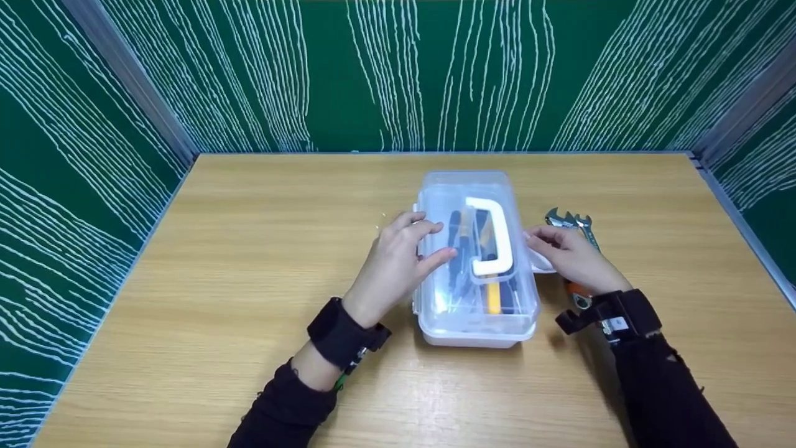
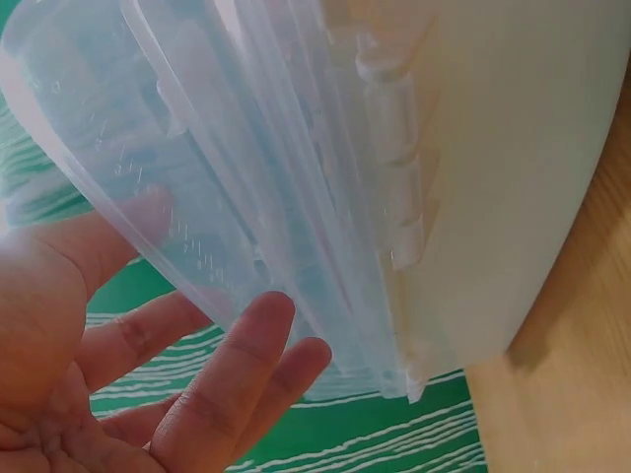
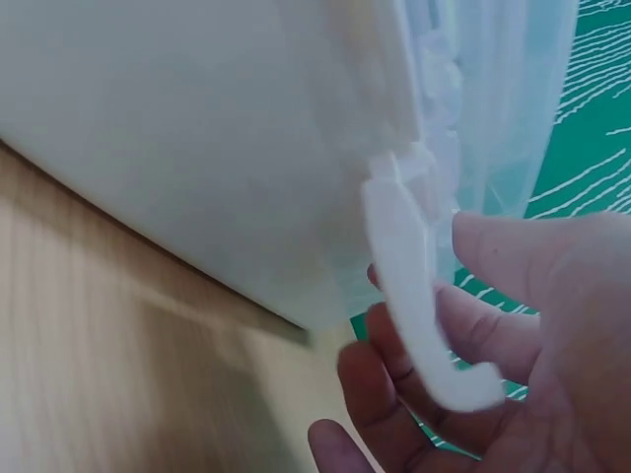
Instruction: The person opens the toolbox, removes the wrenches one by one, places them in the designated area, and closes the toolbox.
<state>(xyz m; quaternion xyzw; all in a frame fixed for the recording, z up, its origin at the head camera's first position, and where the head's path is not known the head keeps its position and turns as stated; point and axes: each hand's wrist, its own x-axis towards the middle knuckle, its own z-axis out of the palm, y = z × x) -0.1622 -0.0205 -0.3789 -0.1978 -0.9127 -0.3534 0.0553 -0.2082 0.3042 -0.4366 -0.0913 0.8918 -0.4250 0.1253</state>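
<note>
A clear plastic toolbox (image 1: 463, 317) with a translucent lid and white carry handle (image 1: 507, 239) lies in front of me, its lid down. Through the lid show tools with dark and yellow handles. My left hand (image 1: 398, 255) is at the lid's left side, fingers spread and thumb over the top; in the left wrist view its fingers (image 2: 232, 365) are near the hinge side. On the other side, my right hand (image 1: 572, 255) has its fingers curled round a white latch (image 3: 409, 286), which is swung outward from the box. The right thumb (image 3: 503, 246) is at the lid's edge.
Right of the box, partly under my right hand, lie adjustable wrenches (image 1: 559, 218) and a tool with an orange part (image 1: 578, 289). The wooden table (image 1: 249, 280) is bordered by green panels (image 1: 336, 74) with white wavy lines at the back and sides.
</note>
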